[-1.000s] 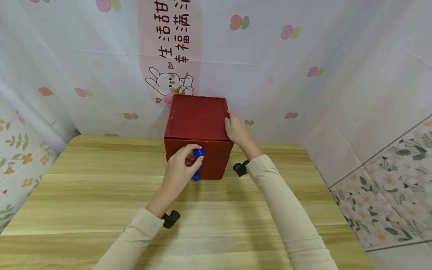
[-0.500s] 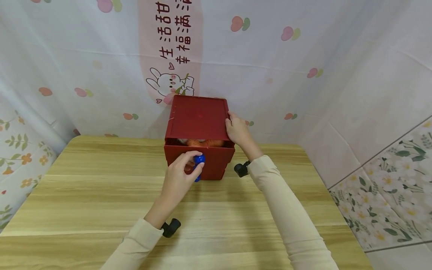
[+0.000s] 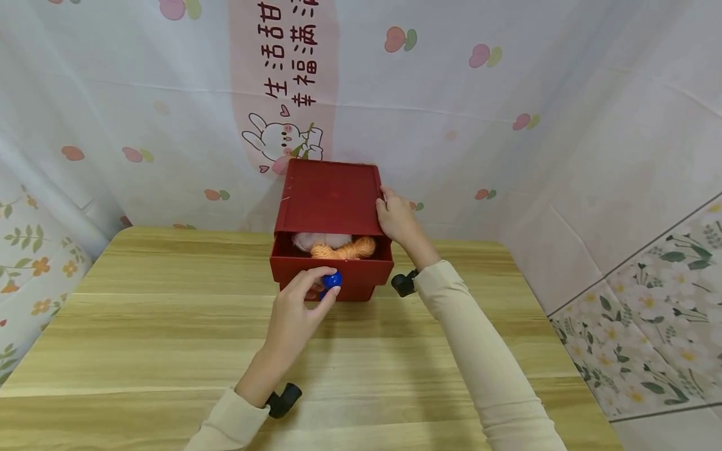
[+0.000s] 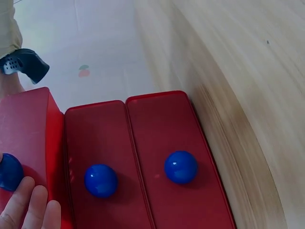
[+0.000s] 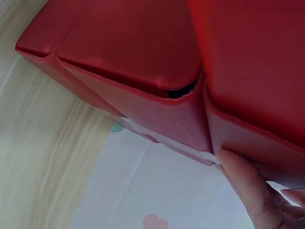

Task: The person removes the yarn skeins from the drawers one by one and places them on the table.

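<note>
A small red cabinet point(image 3: 333, 197) of stacked drawers stands at the table's back edge. Its top drawer point(image 3: 363, 273) is pulled part way out. My left hand point(image 3: 293, 313) pinches the drawer's round blue knob point(image 3: 332, 279) between thumb and fingers. Inside lie a skein of orange yarn point(image 3: 351, 248) and a pale, fluffy bundle point(image 3: 318, 241), partly under the cabinet top. My right hand point(image 3: 397, 216) rests against the cabinet's upper right side. In the left wrist view, the middle drawer point(image 4: 93, 136) and bottom drawer point(image 4: 157, 124) are closed, each with a blue knob.
The wooden table point(image 3: 361, 382) extends in front of the cabinet and to both sides. A printed white curtain point(image 3: 440, 125) hangs close behind it. Black wrist mounts point(image 3: 284, 401) sit on both wrists, the right one near the cabinet's side.
My left hand has drawn the top drawer from closed towards me, uncovering the orange yarn and pale bundle. The right hand stays at the cabinet's side.
</note>
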Tool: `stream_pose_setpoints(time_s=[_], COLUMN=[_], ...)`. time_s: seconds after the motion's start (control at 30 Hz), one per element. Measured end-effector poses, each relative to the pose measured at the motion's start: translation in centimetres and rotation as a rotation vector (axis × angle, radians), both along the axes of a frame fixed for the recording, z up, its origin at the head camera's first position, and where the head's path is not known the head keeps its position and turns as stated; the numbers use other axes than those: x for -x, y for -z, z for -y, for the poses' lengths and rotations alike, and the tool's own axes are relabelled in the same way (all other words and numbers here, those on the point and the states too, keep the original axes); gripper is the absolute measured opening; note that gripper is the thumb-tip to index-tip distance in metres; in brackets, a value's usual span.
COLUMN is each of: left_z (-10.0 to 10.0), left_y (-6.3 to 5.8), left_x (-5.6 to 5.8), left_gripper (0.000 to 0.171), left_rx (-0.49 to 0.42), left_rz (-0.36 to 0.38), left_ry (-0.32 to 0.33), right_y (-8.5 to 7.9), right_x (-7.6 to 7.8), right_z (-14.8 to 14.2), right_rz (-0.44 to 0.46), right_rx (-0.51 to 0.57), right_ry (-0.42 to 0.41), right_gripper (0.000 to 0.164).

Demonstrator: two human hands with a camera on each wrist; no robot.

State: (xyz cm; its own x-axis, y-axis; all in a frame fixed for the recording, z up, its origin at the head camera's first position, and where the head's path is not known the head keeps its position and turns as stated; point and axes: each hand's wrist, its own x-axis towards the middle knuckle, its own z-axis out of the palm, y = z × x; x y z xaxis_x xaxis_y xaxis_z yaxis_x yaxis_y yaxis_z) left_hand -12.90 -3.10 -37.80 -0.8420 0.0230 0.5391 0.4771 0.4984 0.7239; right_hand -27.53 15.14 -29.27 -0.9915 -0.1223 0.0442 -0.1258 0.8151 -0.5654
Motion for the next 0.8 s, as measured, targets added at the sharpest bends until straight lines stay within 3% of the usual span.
stream_pose_setpoints(time_s=[0.23, 0.8], left_z=[-0.1, -0.2], left_y=[0.3, 0.8], left_x=[-0.8, -3.1], left_gripper=[0.028, 0.029], left_rx=[0.015, -0.049], left_rz=[-0.027, -0.048], left_ry=[-0.014, -0.017], right_y=[0.0, 0.2], right_x=[-0.1, -0.1], right_z=[0.0, 0.3], right_rz=[-0.001, -0.023], right_rx=[0.011, 0.003], right_ry=[-0.007, 0.033], right_gripper=[0.049, 0.048])
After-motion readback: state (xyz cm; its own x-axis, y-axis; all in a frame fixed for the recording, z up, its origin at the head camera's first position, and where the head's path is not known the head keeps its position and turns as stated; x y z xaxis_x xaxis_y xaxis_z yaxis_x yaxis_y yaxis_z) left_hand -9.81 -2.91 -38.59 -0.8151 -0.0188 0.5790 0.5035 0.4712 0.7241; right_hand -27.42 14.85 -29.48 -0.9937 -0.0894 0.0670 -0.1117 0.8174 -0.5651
